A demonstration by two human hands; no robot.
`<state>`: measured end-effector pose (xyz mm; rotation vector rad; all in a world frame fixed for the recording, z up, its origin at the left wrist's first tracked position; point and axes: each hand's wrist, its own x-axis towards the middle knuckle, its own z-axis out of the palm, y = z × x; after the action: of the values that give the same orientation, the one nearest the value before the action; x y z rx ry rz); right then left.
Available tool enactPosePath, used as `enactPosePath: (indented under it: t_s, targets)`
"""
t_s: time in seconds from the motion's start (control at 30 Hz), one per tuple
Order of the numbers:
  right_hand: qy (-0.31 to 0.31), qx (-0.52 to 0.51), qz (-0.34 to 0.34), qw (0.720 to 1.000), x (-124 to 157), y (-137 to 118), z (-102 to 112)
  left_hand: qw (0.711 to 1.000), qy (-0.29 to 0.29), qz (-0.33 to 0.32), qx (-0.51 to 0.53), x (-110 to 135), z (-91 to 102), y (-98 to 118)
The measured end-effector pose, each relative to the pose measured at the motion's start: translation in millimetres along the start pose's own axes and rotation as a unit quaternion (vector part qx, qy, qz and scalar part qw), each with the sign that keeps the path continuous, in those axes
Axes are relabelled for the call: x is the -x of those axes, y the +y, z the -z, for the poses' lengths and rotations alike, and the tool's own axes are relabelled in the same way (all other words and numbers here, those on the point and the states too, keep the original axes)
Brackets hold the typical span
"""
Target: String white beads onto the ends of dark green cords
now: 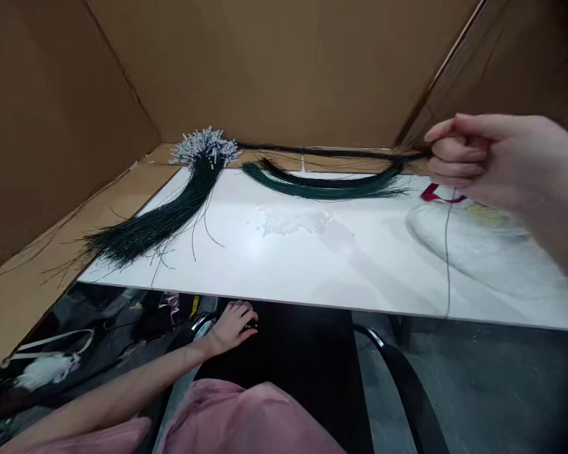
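Note:
My right hand (pixel 483 151) is raised at the right over the table, fingers curled shut. From it a thin grey wire (pixel 447 252) hangs down to the table's front edge. The tip of a long strand of dark wires (pixel 331 152) lies behind or against its fingers; I cannot tell which. Low at the left, my left hand (pixel 234 323) rests over the black chair seat, fingers curled around a small dark thing (pixel 250 326) that is mostly hidden. On the table lies a thick bundle of dark green wire stems (pixel 170 211) with pale tips (pixel 206 146). Beside it curves a smaller green wire bundle (pixel 326 188).
Cardboard walls (pixel 284 69) enclose the white table (pixel 284 271) at the back and sides. A clear plastic bag (pixel 492 246) with a red strip lies at the right. A whitish patch (pixel 293 221) marks the tabletop. Below stands a black chair (pixel 303 366); clutter covers the floor at left.

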<state>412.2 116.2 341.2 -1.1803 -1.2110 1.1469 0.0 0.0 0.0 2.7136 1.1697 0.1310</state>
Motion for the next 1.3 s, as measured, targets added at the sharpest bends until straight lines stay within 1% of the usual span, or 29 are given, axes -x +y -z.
enactPosePath:
  t_s: [0.13, 0.3, 0.43, 0.6, 0.7, 0.77, 0.83, 0.93, 1.07, 1.17, 1.27, 1.3]
  targets:
    - [0.0, 0.005, -0.004, 1.0, -0.1, -1.8, -1.1, 1.0, 0.002, -0.003, 0.003, 0.1, -2.7, 1.6]
    - [-0.001, 0.018, -0.005, 1.0, -0.8, 0.6, -1.7, 1.0, 0.019, 0.015, 0.011, 3.6, 2.2, 3.0]
    - [-0.013, 0.02, -0.008, 1.0, 0.4, 3.7, -3.4, 0.999, 0.028, 0.014, 0.033, 4.3, 4.6, 3.3]
    - [-0.021, 0.015, -0.017, 1.0, 5.4, 3.3, -10.1, 0.994, 0.053, 0.01, 0.095, 2.4, 6.0, 3.5]
    - [-0.024, 0.012, -0.024, 0.999, 8.0, 3.2, -12.2, 0.985, 0.08, 0.006, 0.155, -0.3, 16.6, 11.0]
    - [-0.029, 0.008, -0.029, 0.999, 9.5, 4.2, -12.6, 0.974, 0.101, 0.002, 0.204, -3.7, 30.9, 22.0]
    - [-0.037, 0.004, -0.032, 0.999, 11.9, 6.0, -13.8, 0.958, 0.119, -0.002, 0.26, -8.1, 51.3, 38.1]
    - [-0.054, -0.006, -0.041, 0.998, 19.1, 11.0, -20.8, 0.926, 0.143, -0.002, 0.349, -15.7, 89.6, 67.5]
    - [-0.092, -0.015, -0.061, 0.994, 35.6, 25.8, -41.1, 0.869, 0.165, 0.009, 0.466, -26.2, 142.1, 101.0]
    - [-0.129, -0.015, -0.061, 0.99, 49.4, 41.9, -59.1, 0.82, 0.174, 0.02, 0.545, -37.7, 175.1, 113.9]
    - [-0.155, -0.003, -0.042, 0.987, 62.7, 53.5, -75.4, 0.774, 0.199, 0.027, 0.6, -55.5, 201.6, 118.9]
    - [-0.161, 0.003, -0.031, 0.986, 67.0, 55.0, -80.0, 0.755, 0.207, 0.029, 0.622, -62.3, 209.0, 119.9]
